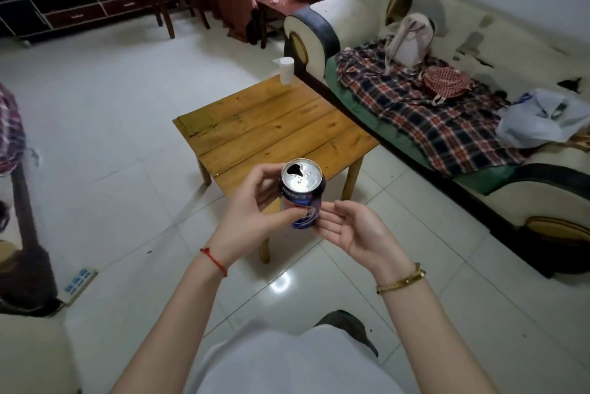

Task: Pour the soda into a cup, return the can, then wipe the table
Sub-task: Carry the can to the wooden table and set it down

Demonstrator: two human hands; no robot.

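Opened can, upright, gripped in left hand; right hand open-palmed, fingertips touching can. Cup on table.

Left hand at 11 o'clock, fingers curled in a grip, wrist bent inward. Right hand at 1 o'clock, palm up, fingers loosely extended, not gripping.

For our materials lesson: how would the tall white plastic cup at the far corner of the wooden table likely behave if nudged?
The tall white plastic cup is probably light, so a nudge may slide it on the smooth wooden table. It looks narrow for its height, so it might tip. It stands near the table's far edge, so it could fall off.
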